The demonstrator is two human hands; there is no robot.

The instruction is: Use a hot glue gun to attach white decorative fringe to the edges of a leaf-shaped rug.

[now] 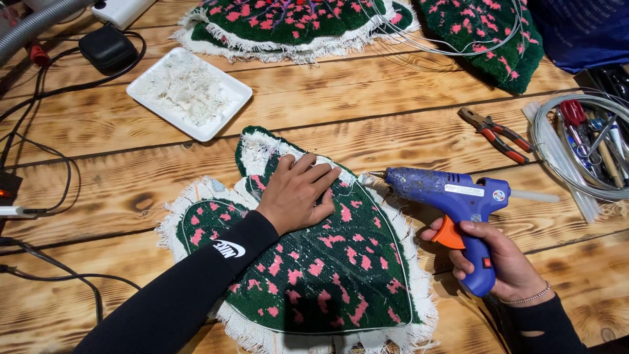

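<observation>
Tufted piece (314, 269): dark green pile with pink flecks, leaf-shaped, white frayed backing showing all round its edge. Lies flat on the wooden worktop (393, 124), near its front edge. A thin pale wire follows the outline of the piece along its right side.

Left hand (298, 193): flat, palm down on the upper part of the tufted piece, fingers spread and pressing toward its right edge. Grip open, nothing clasped. Black sleeve with a white mark near the cuff.

Right hand (501, 259): just right of the tufted piece, grip closed round the handle of a blue glue gun (452, 196), a finger by the orange trigger. Nozzle points left and sits just at the piece's upper right fringe. A small pale label lies on the gun's barrel, with a round sticker beside it; a glue stick protrudes from the back.

Beyond the piece, upper left: white square tray (189, 92) holding white fibre scraps. Further back: more green and pink tufted pieces (288, 19). Right of the gun: orange-handled pliers (495, 134), then a coil of wire (576, 147) around assorted tools. Far left: black cables (39, 170) and a black adapter (107, 47).
</observation>
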